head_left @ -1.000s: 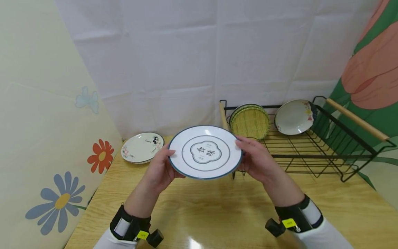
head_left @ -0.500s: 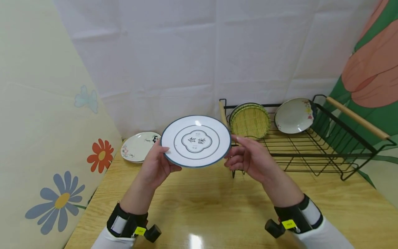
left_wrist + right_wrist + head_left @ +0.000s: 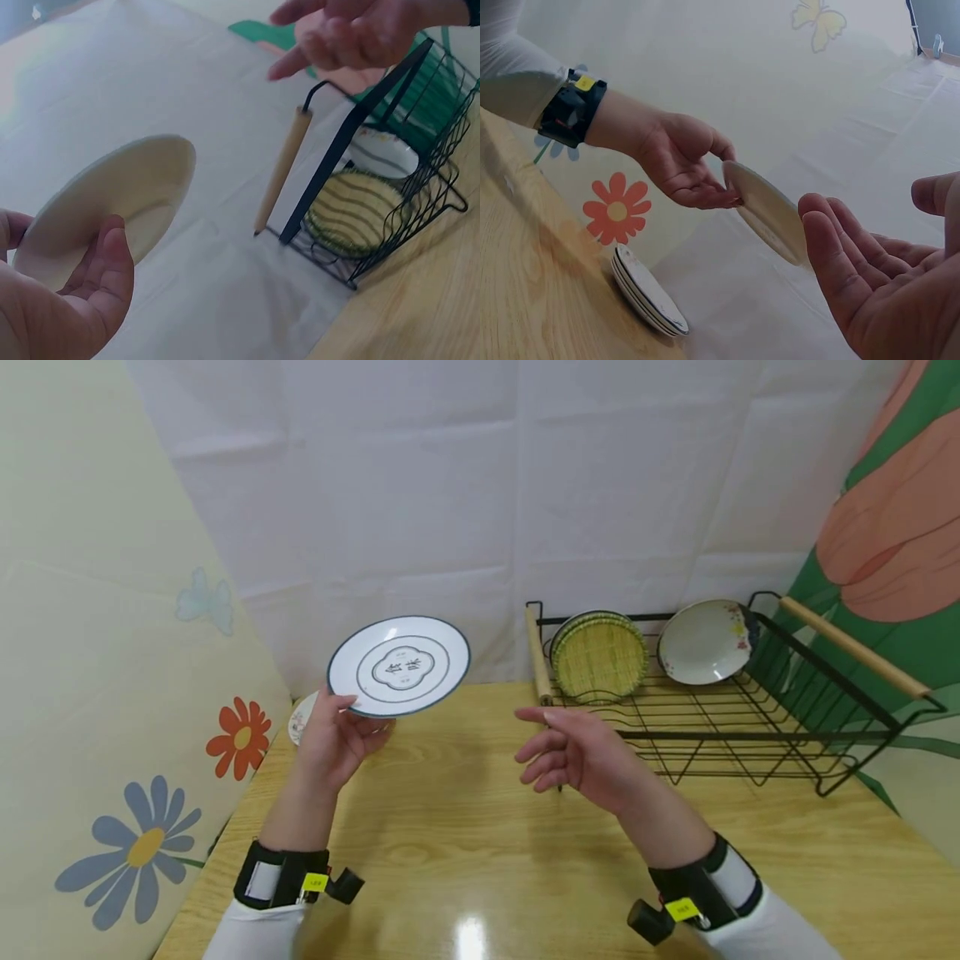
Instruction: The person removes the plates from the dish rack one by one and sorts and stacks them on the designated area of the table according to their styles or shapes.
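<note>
A white plate (image 3: 450, 664) with a blue rim and dark characters in its middle is held up above the table. My left hand (image 3: 333, 739) pinches its near left edge, thumb on top and fingers underneath. The plate's pale underside (image 3: 161, 176) shows in the left wrist view. My right hand (image 3: 581, 760) holds nothing; its fingers are loosely bent, in front of the rack's left end. Below and behind the held plate is a stack of plates (image 3: 649, 289), mostly hidden in the head view.
A black wire dish rack (image 3: 720, 735) with wooden handles stands on the wooden table (image 3: 465, 827) at the right. In it lean a green woven round piece (image 3: 602, 658) and a floral plate (image 3: 703, 643). A white cloth (image 3: 405, 485) hangs behind.
The plate has moved left and away from me in my left hand, now over the stack. My right hand has let go of its right edge and stayed near the rack.
</note>
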Demonstrator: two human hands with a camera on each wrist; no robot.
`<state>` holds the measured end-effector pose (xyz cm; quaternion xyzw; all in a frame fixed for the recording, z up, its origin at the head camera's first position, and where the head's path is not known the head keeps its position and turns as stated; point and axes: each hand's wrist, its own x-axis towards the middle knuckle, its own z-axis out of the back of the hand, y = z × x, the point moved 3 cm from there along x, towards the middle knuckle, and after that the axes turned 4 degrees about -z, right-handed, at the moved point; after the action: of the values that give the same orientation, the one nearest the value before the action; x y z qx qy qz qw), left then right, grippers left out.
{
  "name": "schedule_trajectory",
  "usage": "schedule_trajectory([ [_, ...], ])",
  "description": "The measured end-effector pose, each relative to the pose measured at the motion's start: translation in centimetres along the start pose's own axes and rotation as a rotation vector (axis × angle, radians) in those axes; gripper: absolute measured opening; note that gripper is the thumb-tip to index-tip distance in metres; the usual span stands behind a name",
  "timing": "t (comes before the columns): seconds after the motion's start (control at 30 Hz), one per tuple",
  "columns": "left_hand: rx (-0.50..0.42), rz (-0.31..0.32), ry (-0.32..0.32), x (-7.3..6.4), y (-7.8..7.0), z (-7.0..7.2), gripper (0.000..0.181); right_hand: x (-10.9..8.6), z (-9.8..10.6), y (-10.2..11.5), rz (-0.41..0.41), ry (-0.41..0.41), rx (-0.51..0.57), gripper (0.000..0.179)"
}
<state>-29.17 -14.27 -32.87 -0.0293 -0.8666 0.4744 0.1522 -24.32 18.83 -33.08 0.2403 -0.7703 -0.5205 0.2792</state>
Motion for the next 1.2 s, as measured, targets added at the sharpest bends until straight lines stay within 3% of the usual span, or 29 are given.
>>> schedule_trajectory([
  [0.3, 0.054, 0.074, -0.263, 1.0, -0.1, 4.4, 0.064, 0.6, -0.7, -1.6, -0.076, 0.004, -0.022, 0.043],
  [0.4, 0.048, 0.099, -0.321, 1.2, 0.2, 5.7, 0.065, 0.8, -0.8, -2.2, -0.110, -0.024, -0.041, 0.046],
  [0.67, 0.017, 0.143, -0.429, 1.3, 1.2, 9.2, 0.067, 1.7, -0.9, -4.8, -0.230, -0.108, -0.047, 0.063],
  [0.87, 0.019, 0.173, -0.493, 1.4, 1.7, 11.3, 0.069, 2.5, -0.8, -7.3, -0.315, -0.212, -0.050, 0.064],
  [1.0, 0.033, 0.188, -0.532, 1.4, 1.8, 12.3, 0.070, 3.0, -1.1, -8.9, -0.354, -0.263, -0.054, 0.064],
  [1.2, 0.062, 0.210, -0.572, 1.3, 2.0, 13.2, 0.068, 3.6, -1.8, -10.6, -0.388, -0.271, -0.039, 0.065],
])
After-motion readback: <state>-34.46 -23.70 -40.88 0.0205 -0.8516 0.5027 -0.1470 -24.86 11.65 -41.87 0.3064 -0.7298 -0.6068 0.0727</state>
